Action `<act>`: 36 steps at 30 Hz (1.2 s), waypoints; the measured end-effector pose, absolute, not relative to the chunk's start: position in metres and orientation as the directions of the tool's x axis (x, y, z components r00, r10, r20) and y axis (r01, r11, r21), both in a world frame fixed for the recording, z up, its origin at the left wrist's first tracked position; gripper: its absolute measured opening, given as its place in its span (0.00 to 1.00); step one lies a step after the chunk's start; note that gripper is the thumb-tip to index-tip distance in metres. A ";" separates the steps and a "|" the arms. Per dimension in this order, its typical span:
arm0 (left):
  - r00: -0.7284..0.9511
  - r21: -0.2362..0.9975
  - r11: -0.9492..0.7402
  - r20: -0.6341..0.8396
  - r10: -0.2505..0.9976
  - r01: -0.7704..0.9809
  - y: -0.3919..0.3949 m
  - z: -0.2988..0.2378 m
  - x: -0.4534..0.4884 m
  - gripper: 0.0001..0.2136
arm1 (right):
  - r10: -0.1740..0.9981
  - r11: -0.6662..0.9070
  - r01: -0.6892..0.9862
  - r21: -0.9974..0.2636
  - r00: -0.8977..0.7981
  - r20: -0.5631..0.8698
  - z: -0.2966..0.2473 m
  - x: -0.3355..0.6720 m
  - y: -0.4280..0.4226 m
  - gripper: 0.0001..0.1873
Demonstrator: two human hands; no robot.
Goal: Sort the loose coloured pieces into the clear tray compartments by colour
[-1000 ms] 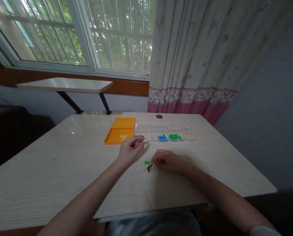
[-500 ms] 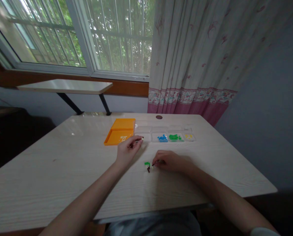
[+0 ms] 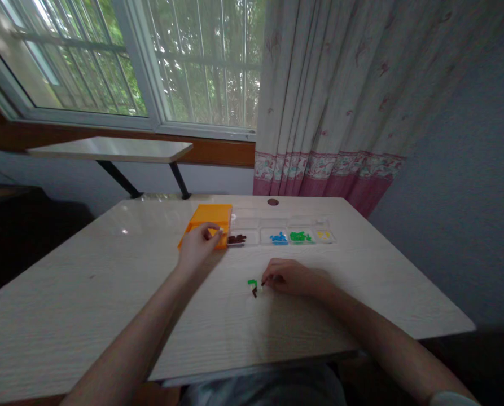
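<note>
My left hand [image 3: 198, 243] is over the orange box [image 3: 211, 212], thumb and fingers pinched on a small white piece [image 3: 220, 229]. The hand hides much of the box's front half. Lower on the table, my right hand [image 3: 293, 276] rests with its fingertips closed on a tiny brown and white piece, whose exact shape I cannot make out. Just left of those fingertips lie a few little building pieces: a green piece [image 3: 252, 282] and a dark brown piece [image 3: 254, 292], with some white between them.
Right of the box, clear plastic trays hold brown pieces [image 3: 237, 239], blue pieces [image 3: 279, 238], green pieces [image 3: 301, 237] and yellow pieces [image 3: 323, 234]. A raised shelf [image 3: 112, 148] stands at the back left. Behind the table [image 3: 184, 316] are a window and a curtain [image 3: 311, 113].
My left hand has moved left from the clear tray to over the orange box, uncovering the brown pieces. My right hand has stayed in nearly the same place.
</note>
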State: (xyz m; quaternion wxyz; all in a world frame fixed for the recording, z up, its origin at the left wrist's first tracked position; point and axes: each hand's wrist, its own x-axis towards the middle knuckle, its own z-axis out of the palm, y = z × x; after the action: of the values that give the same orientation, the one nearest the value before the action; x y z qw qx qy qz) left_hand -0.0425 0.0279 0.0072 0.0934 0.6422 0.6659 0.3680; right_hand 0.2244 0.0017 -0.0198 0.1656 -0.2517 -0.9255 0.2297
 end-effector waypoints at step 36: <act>0.543 0.453 -0.604 0.274 0.794 0.655 -0.009 -0.005 0.012 0.11 | 0.665 0.744 0.490 -0.455 -0.611 0.429 -0.025 0.222 0.005 0.05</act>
State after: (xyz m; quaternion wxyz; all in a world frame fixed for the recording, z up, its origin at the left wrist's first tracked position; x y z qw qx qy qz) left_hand 0.0121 -0.0087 -0.0054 0.1501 0.8654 0.4187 0.2310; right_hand 0.2221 0.0053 -0.0247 0.2969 -0.3261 -0.8852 0.1478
